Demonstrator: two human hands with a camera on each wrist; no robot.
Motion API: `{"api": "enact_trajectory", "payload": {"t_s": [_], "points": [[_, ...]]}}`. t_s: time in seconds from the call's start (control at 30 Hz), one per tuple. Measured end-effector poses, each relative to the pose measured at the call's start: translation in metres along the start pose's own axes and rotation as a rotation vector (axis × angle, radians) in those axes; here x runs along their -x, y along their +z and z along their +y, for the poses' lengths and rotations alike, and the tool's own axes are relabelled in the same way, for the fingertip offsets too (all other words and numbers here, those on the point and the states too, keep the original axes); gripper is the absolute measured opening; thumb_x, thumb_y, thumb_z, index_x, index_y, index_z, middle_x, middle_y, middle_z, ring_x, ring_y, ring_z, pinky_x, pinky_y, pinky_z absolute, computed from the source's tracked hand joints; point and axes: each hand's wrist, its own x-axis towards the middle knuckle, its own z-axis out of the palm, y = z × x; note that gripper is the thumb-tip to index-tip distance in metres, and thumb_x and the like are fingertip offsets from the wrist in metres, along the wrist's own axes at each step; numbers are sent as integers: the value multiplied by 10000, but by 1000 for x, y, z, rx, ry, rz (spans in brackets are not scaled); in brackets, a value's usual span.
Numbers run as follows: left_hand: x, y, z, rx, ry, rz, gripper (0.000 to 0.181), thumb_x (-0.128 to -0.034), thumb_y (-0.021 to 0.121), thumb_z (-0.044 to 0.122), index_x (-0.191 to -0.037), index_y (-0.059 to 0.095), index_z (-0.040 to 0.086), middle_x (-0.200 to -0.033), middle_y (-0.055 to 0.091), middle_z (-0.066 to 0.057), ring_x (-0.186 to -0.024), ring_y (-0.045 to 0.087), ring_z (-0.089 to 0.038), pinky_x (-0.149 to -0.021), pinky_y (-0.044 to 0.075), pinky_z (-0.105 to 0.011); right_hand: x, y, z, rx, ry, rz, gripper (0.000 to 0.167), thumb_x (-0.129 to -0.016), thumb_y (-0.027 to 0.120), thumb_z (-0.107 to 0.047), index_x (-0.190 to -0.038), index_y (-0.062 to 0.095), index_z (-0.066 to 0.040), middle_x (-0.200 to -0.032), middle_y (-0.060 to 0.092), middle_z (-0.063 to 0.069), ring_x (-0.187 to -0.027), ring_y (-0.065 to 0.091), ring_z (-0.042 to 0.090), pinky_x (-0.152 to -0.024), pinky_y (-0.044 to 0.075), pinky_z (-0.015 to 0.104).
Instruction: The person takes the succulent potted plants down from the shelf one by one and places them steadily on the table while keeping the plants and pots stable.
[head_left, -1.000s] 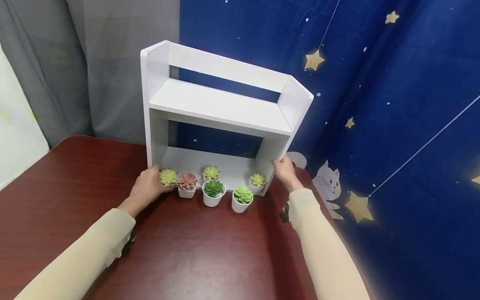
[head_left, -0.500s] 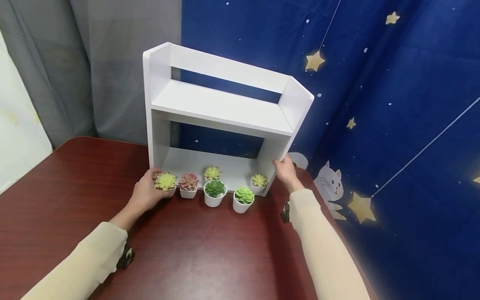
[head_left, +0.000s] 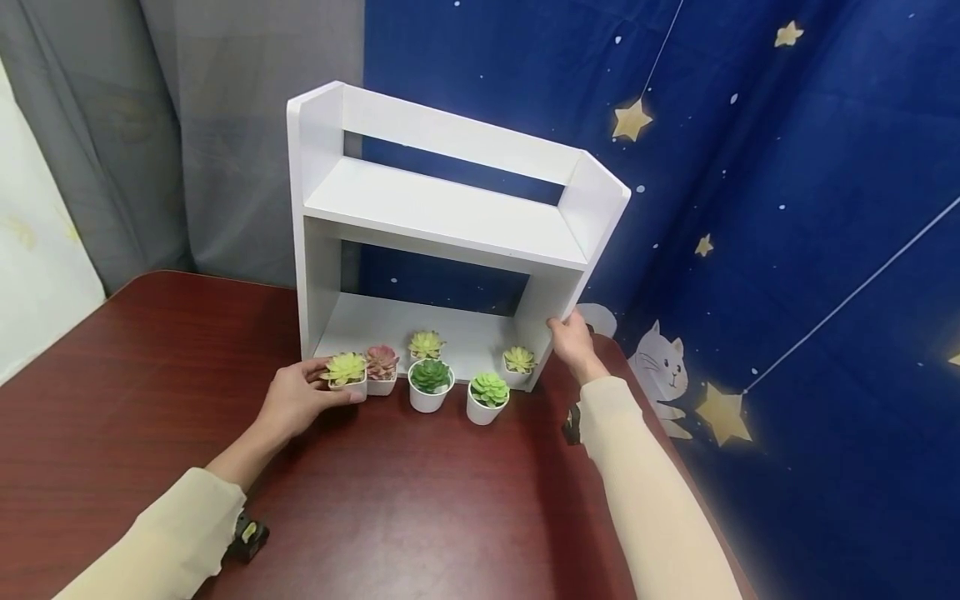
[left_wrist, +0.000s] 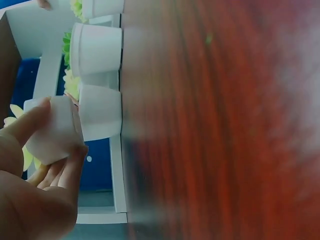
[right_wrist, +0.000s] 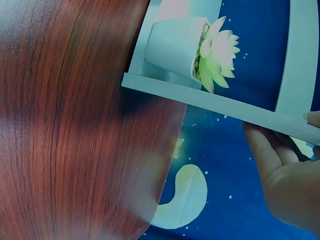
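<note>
A white two-tier shelf (head_left: 442, 204) stands on the dark red table. My left hand (head_left: 295, 404) pinches the white pot of a yellow-green potted succulent (head_left: 346, 372) between thumb and fingers, in front of the shelf's left end. In the left wrist view that pot (left_wrist: 56, 131) is tilted and apart from the table. Just right of it is a pink succulent (head_left: 382, 367). My right hand (head_left: 572, 343) grips the shelf's right side panel, thumb at the front edge; in the right wrist view its fingers (right_wrist: 262, 150) lie against the panel's outer face (right_wrist: 220, 104).
A dark green succulent (head_left: 429, 385) and a bright green one (head_left: 487, 396) stand before the shelf. Two pale yellow-green ones (head_left: 425, 343) are on its lower board, the other (head_left: 518, 362) at the right end. Curtains (head_left: 750, 125) hang behind the table (head_left: 420, 508).
My left hand has come away from the shelf's left side, taken hold of the yellow-green potted succulent and moved it slightly left, then right and forward beside the pink one. The right hand stays put.
</note>
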Motion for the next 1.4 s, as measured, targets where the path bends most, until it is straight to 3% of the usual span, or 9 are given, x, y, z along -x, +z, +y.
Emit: {"api": "enact_trajectory", "payload": {"t_s": [0.1, 0.23, 0.33, 0.57, 0.73, 0.97, 1.2, 1.4], "points": [[6, 0, 2, 52, -7, -29, 900, -781, 880, 317, -1458, 446, -88, -1434, 552, -292, -1265, 610, -314, -770, 456, -28, 0, 0, -1, 5, 5, 0, 528, -1050, 423, -175, -1557, 312, -75, -1557, 435, 213, -1419, 468, 403, -1154, 408, 556], [11, 3, 3, 104, 4, -68, 851, -778, 881, 225, -1438, 446, -91, -1402, 574, -301, -1140, 656, -161, -778, 492, -62, 1, -1, -1, 9, 6, 0, 527, -1049, 420, -174, -1556, 316, -76, -1556, 438, 213, -1420, 468, 402, -1157, 405, 553], [12, 8, 3, 93, 37, -111, 798, -756, 887, 151, -1389, 475, -106, -1321, 627, -295, -1049, 650, -100, -763, 513, -101, 1, -1, 0, 5, 7, -2, 527, -1049, 419, -171, -1557, 315, -77, -1558, 437, 211, -1424, 465, 399, -1162, 399, 552], [14, 21, 5, 63, 40, -230, 795, -701, 898, 52, -1351, 468, -105, -1258, 626, -293, -1156, 664, -350, -797, 578, -241, 1, -1, 0, -4, 7, -3, 528, -1049, 421, -169, -1559, 312, -85, -1560, 435, 208, -1423, 465, 401, -1160, 399, 557], [11, 28, 3, 41, 41, -219, 801, -699, 900, 60, -1353, 466, -97, -1292, 607, -300, -1204, 638, -400, -873, 589, -326, 0, -1, 1, 4, 16, 0, 525, -1048, 424, -180, -1556, 322, -92, -1556, 444, 205, -1417, 473, 399, -1157, 403, 556], [12, 35, -5, 42, 59, -208, 749, -682, 905, 42, -1297, 496, -80, -1243, 627, -287, -1147, 665, -371, -848, 575, -304, 0, -1, -1, 11, 15, 1, 533, -1041, 425, -176, -1555, 317, -82, -1555, 442, 212, -1416, 473, 405, -1151, 409, 560], [16, 41, -4, -56, 96, -177, 726, -676, 926, 114, -1261, 531, -58, -1184, 665, -268, -1090, 693, -346, -881, 590, -416, -1, 0, 0, 15, 6, 6, 519, -1039, 436, -180, -1542, 342, -95, -1543, 458, 206, -1410, 479, 399, -1155, 405, 559], [19, 41, -3, -79, 98, -188, 733, -685, 923, 120, -1271, 521, -60, -1197, 663, -265, -1108, 686, -354, -906, 581, -443, 0, 1, 1, 17, 10, 8, 517, -1042, 435, -179, -1543, 342, -91, -1544, 457, 208, -1408, 481, 401, -1151, 408, 561]]}}
